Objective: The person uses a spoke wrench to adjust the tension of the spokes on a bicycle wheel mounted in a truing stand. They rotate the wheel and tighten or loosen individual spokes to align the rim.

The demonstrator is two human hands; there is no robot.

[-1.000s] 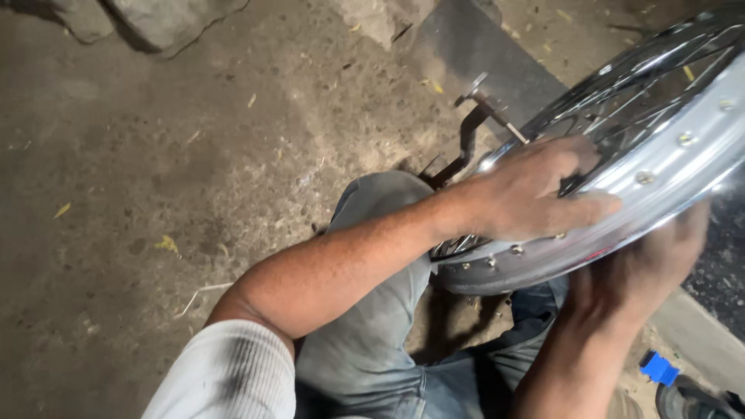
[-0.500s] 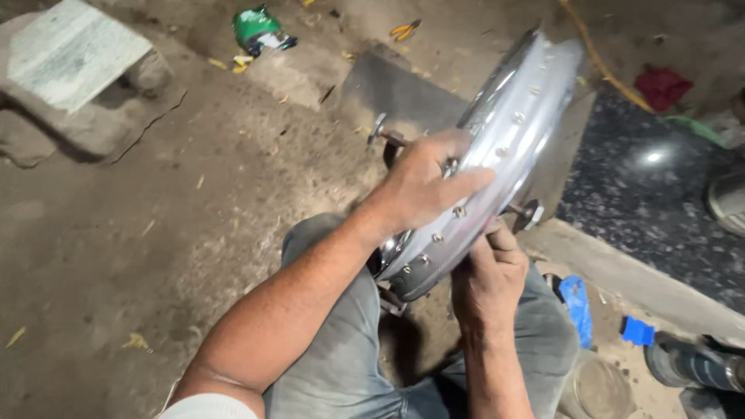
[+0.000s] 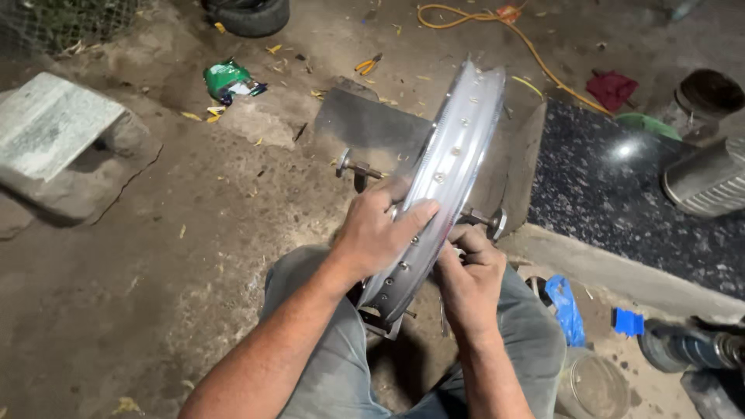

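The left hand (image 3: 378, 233) lies spread over the outer face of a chromed spoked wheel rim (image 3: 450, 163), palm and fingers flat on the metal and the thumb hooked round its near edge. The right hand (image 3: 469, 275) is curled on the rim's far side, fingers bunched close as if pinching something small near the spokes; what it grips is hidden behind the rim and I cannot tell.

The rim stands on edge, turned almost edge-on to the camera, between the person's knees, carried on an axle (image 3: 358, 167) that runs through a low metal stand (image 3: 384, 320). Its row of spoke holes shows along the band. Judging by the rim being already mounted and both hands set on it, the work on the spokes looks to be under way, not finished; how many spokes are dealt with cannot be seen.

Further out, a dark stone slab (image 3: 621, 202) lies to the right, with a metal can (image 3: 710, 182) on it. Pliers (image 3: 369, 64) and a green wrapper (image 3: 227, 79) lie on the dirt floor (image 3: 155, 271), and a yellow cord (image 3: 535, 50) trails beyond.
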